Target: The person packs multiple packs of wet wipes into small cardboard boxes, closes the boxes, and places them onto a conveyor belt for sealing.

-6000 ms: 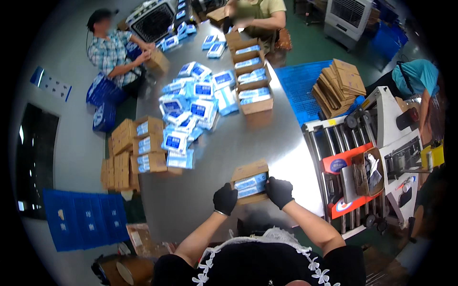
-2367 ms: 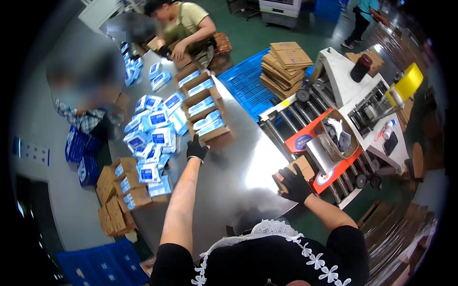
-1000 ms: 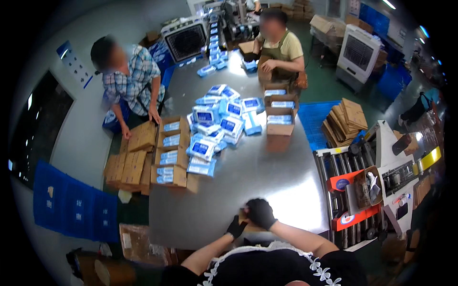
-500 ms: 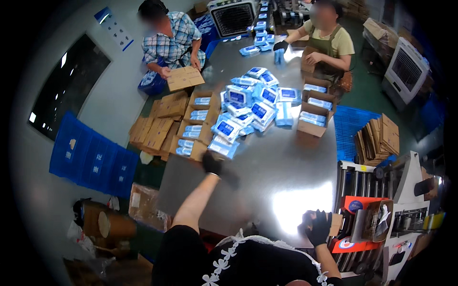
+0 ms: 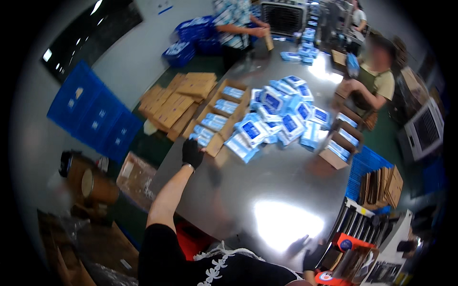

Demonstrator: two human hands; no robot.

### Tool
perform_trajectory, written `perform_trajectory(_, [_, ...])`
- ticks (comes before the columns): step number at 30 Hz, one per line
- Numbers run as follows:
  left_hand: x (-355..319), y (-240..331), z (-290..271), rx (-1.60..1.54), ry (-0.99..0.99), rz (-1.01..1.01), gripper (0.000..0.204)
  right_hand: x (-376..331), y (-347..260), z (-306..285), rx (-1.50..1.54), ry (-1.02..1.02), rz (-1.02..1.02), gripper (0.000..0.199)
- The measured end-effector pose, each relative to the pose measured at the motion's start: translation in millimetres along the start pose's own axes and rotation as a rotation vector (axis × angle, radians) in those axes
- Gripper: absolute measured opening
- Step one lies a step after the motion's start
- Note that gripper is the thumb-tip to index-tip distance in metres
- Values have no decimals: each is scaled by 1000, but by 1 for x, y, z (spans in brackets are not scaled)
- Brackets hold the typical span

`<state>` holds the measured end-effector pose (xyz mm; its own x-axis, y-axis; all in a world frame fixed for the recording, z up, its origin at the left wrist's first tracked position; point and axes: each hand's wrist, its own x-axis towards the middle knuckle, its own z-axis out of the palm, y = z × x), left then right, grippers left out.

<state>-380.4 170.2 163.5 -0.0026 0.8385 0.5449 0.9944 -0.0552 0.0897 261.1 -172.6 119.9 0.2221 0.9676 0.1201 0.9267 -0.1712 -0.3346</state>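
My left hand [image 5: 192, 153], in a black glove with the fingertips bare, grips the near end of a brown open carton [image 5: 216, 146]. That carton holds light-blue soft packs [image 5: 201, 136] and is the nearest in a row along the table's left side. A loose heap of blue-and-white packs [image 5: 272, 114] lies just right of the row. Low on the right, my right hand [image 5: 312, 259], also black-gloved, is beside an orange-red and metal machine [image 5: 347, 243]. Its fingers are blurred, so what it holds, if anything, does not show.
The metal table [image 5: 229, 190] has a bright glare patch. Flat cartons [image 5: 171, 107] are stacked at left. Filled cartons [image 5: 341, 148] stand at right, near a co-worker [image 5: 379, 78]. Another person [image 5: 234, 28] stands at the far left. A roller conveyor [image 5: 355, 217] borders the right.
The whole view has shifted. My left hand has moved from the near carton's right corner to its left end. My right hand has moved lower, close to the machine. The far-left person has turned.
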Motion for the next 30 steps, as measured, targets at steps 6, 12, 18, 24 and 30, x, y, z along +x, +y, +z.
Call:
perform_trajectory(6, [108, -41, 11, -267, -77, -5, 63, 119, -354, 61, 668, -124, -476, 44])
perform_trajectory(12, [222, -24, 90, -301, -212, 228, 74, 254, -593, 119, 634, -77, -761, 71])
perform_trajectory(18, [293, -13, 166, -63, -479, 417, 62, 347, -636, 201, 268, -312, -649, 23])
perform_trajectory(24, [330, -10, 218, -97, -712, 181, 24, 367, -627, 288, 212, -383, -433, 33])
perform_trajectory(30, [303, -44, 200, -29, -601, 161, 22, 379, -647, 226, 73, -502, -522, 29])
